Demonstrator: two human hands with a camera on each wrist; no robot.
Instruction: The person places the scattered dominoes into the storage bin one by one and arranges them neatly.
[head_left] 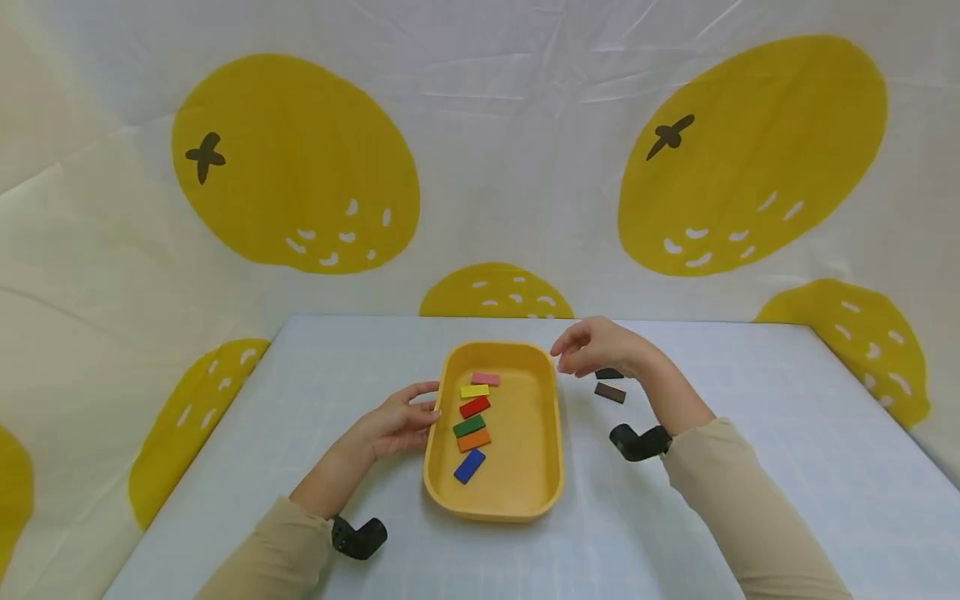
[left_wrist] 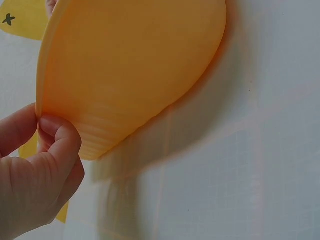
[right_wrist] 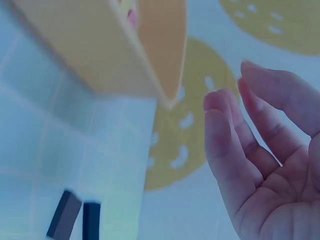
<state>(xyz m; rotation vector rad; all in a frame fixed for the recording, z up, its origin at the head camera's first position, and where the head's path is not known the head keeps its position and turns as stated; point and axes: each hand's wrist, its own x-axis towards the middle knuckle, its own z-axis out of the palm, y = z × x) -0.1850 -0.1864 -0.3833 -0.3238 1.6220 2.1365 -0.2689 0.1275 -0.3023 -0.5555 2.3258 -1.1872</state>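
A yellow tray stands in the middle of the table. My left hand pinches the tray's left rim between thumb and fingers, as the left wrist view shows. Along the tray's left side lie small blocks: pink, yellow, red, green, orange and blue. My right hand hovers just off the tray's far right corner, fingers loosely bent with nothing between them. Under it in the head view lie a black block and a dark brown block.
The pale table meets a hanging cloth printed with large yellow fruit at its far edge and sides. A black wrist camera sits at the left cuff, another black wrist camera at the right.
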